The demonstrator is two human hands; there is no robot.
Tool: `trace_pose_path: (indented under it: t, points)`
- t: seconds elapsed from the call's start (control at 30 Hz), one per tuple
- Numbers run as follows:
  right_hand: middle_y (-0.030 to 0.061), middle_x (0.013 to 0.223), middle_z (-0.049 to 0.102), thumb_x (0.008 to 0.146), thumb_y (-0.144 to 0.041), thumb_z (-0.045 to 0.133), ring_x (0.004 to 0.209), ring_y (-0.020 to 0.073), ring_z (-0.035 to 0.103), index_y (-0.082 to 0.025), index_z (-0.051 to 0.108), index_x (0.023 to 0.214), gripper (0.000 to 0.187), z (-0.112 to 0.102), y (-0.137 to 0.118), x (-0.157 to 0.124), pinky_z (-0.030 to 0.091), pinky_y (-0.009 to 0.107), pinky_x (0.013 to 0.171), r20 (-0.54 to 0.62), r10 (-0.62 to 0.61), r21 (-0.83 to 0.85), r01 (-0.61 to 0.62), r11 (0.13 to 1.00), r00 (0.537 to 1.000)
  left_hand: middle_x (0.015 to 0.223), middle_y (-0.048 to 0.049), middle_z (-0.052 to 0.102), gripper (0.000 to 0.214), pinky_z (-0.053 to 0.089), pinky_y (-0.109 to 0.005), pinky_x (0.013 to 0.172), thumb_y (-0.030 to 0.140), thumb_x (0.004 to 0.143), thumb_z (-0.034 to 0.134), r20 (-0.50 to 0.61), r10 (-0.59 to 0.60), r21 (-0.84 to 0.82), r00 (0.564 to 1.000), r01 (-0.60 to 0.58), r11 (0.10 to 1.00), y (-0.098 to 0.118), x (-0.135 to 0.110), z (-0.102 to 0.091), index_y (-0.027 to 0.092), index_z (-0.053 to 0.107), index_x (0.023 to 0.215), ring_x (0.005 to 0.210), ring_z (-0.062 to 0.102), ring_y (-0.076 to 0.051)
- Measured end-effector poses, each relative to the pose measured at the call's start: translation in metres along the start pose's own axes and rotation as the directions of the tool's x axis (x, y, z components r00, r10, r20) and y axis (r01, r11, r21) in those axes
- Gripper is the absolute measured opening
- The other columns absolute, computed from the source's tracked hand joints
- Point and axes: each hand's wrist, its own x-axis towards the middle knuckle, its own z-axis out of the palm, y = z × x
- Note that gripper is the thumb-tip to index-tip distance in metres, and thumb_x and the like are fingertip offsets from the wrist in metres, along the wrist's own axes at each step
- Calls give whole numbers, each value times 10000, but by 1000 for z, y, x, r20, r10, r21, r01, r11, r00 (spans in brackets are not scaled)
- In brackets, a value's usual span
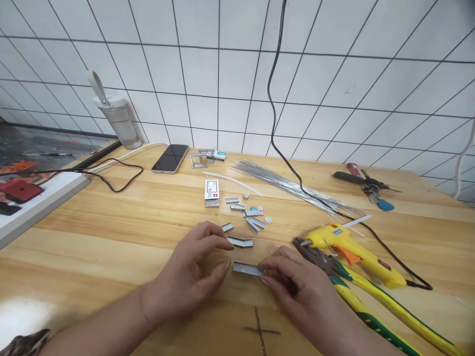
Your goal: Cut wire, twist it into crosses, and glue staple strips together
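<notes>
White tiles with dark lines cover the wall (pixel 198 74) behind a pale wooden table (pixel 118 212), as the head view shows. Near the front, the right hand (pixel 267 273) pinches one end of a grey metal strip (pixel 246 269) between thumb and fingers, low over the wood. Facing it, the left hand (pixel 196 259) has its thumb and fingers spread apart, the thumb tip just beside the strip's other end. Its index fingertip is by a second, bent strip (pixel 243 243); whether they touch, I cannot tell. Farther back lie several short strips (pixel 255 225), a small white box (pixel 212 190) and a bundle of thin wires (pixel 278 183), with a black cord (pixel 273 99) running down the wall and across the wires to a yellow glue gun (pixel 359 252). Pliers (pixel 388 298) with green and yellow handles lie beside the glue gun, near the right forearm. Toward the wall, a phone (pixel 170 158) lies flat at the left, near a clear bottle (pixel 121 123) standing with its strap raised. Keys (pixel 371 189) lie far right.
</notes>
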Motion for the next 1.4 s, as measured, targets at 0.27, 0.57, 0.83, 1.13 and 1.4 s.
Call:
trace_pose_path:
  t: [0.27, 0.57, 0.83, 1.13, 1.4]
  points:
    - [29, 794, 582, 831, -167, 468, 691, 176, 564, -232, 620, 868, 169, 1, -5, 0, 434, 288, 603, 42, -25, -93, 29, 995, 999, 1109, -55, 511, 278, 417, -369, 898, 136, 696, 640, 227, 19, 194, 974, -65, 979, 3, 0, -1, 235, 620, 956, 1034, 472, -218]
    - [26, 781, 591, 797, -159, 509, 679, 167, 562, -232, 635, 890, 173, 2, -7, -1, 431, 271, 598, 36, -23, -131, 27, 991, 999, 1056, -60, 549, 164, 428, -370, 869, 163, 753, 616, 208, 50, 234, 977, -99, 967, 2, 2, 4, 228, 644, 901, 999, 480, -217]
    - [17, 769, 586, 816, -157, 503, 691, 157, 568, -239, 635, 893, 173, 4, -6, 0, 425, 255, 595, 32, -55, -159, 60, 985, 998, 996, -48, 559, 108, 428, -351, 834, 145, 769, 595, 197, 55, 234, 979, -101, 967, 0, 3, 9, 222, 654, 818, 946, 492, -203]
    - [9, 758, 583, 835, -177, 508, 670, 148, 567, -254, 651, 904, 176, 4, -5, 1, 417, 257, 592, 36, -52, -161, 58, 985, 998, 928, -35, 567, 114, 421, -329, 811, 111, 779, 573, 189, 64, 223, 980, -106, 969, 1, 3, 13, 201, 641, 762, 898, 487, -181]
    - [4, 735, 565, 838, -196, 512, 644, 139, 555, -256, 667, 872, 169, 5, -4, 1, 416, 244, 577, 23, -48, -173, 52, 984, 999, 933, -44, 572, 134, 431, -338, 813, 90, 774, 555, 180, 56, 201, 982, -93, 975, 4, 2, 13, 197, 627, 736, 912, 493, -192]
